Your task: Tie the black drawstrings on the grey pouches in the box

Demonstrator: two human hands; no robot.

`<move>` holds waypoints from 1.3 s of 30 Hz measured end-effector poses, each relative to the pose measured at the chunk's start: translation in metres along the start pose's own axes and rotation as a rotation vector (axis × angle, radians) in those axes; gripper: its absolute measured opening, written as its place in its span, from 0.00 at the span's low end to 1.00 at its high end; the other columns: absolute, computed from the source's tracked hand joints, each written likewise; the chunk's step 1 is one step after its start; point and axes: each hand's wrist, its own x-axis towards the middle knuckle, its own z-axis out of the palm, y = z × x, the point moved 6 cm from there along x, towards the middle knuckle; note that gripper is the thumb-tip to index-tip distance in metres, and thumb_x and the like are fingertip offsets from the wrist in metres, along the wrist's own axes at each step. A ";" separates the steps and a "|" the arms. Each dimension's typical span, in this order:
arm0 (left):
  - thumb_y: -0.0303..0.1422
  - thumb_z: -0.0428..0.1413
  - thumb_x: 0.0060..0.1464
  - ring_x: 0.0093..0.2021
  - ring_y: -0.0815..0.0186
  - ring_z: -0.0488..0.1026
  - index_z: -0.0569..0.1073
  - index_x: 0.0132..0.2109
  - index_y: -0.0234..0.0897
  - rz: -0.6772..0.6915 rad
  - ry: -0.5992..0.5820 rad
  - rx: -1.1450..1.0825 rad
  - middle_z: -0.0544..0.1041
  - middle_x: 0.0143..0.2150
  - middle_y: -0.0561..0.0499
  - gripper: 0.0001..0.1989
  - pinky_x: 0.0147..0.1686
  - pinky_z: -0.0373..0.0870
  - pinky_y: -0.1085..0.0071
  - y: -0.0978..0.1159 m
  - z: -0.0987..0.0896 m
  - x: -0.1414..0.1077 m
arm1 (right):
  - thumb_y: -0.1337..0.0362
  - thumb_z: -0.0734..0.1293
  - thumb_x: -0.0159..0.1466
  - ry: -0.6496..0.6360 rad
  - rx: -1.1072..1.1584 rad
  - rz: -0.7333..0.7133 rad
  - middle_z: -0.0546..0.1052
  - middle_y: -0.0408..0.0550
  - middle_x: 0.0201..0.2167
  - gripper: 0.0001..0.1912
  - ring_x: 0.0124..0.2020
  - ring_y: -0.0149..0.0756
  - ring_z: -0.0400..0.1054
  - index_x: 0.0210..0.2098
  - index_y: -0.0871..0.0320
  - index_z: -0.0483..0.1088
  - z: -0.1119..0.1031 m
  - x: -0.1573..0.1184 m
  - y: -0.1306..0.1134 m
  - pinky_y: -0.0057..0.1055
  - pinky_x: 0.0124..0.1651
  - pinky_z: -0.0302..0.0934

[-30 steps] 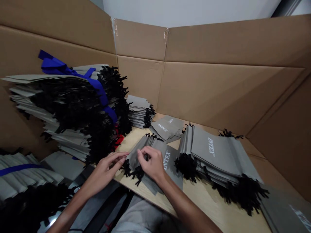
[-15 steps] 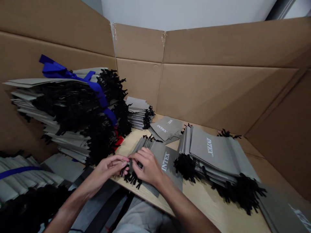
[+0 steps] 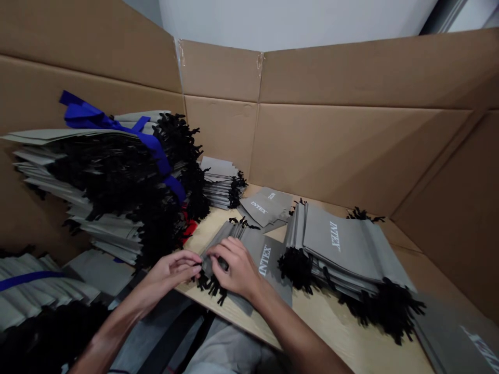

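Just in front of me lies a fanned pile of flat grey pouches (image 3: pixel 259 245) printed INTEX, with short black cord ends sticking out at both ends. My left hand (image 3: pixel 177 269) is at the pile's near left corner, thumb and forefinger pinched on a black cord (image 3: pixel 200 263). Close beside it, my right hand (image 3: pixel 237 266) rests over the pile with its fingers curled. Its thumb and fingertips close on the edge of a grey pouch at the corner; the exact grip is partly hidden.
On the right stands a thick stack of INTEX pouches (image 3: pixel 343 244). Loose pouches (image 3: pixel 260 205) and a small stack (image 3: pixel 219 182) lie behind. Bundles tied with blue strap (image 3: pixel 156 148) rise at left. Cardboard walls (image 3: pixel 351 140) surround the wooden table (image 3: pixel 312 322).
My left hand has drawn slightly left, away from my right fingertips, and its fingers have closed tighter on the cord. My right hand stays nearly in place.
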 end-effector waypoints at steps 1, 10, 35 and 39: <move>0.47 0.79 0.45 0.39 0.63 0.81 0.86 0.44 0.38 0.017 0.021 0.018 0.86 0.37 0.50 0.24 0.43 0.76 0.73 0.002 -0.002 0.001 | 0.71 0.65 0.72 0.000 -0.002 0.000 0.79 0.47 0.38 0.09 0.41 0.42 0.69 0.46 0.54 0.76 0.000 0.000 0.000 0.38 0.45 0.61; 0.57 0.74 0.50 0.42 0.55 0.86 0.88 0.47 0.37 0.005 0.000 0.062 0.90 0.41 0.44 0.29 0.47 0.82 0.64 0.004 -0.003 -0.002 | 0.70 0.66 0.73 -0.002 0.016 -0.022 0.78 0.46 0.36 0.08 0.39 0.41 0.68 0.45 0.54 0.77 0.003 0.001 0.001 0.37 0.43 0.62; 0.48 0.72 0.53 0.44 0.54 0.86 0.90 0.44 0.39 0.209 0.106 0.213 0.91 0.43 0.43 0.19 0.47 0.82 0.67 0.000 -0.003 0.007 | 0.73 0.66 0.70 0.041 0.249 0.077 0.75 0.48 0.41 0.12 0.42 0.36 0.74 0.46 0.55 0.80 0.004 -0.001 0.001 0.30 0.46 0.71; 0.47 0.70 0.56 0.46 0.53 0.85 0.91 0.45 0.40 0.252 0.106 0.259 0.90 0.44 0.43 0.17 0.48 0.82 0.65 0.004 -0.001 0.005 | 0.68 0.70 0.71 0.023 0.234 0.083 0.76 0.49 0.42 0.05 0.42 0.37 0.75 0.45 0.56 0.80 0.007 -0.002 0.002 0.31 0.46 0.72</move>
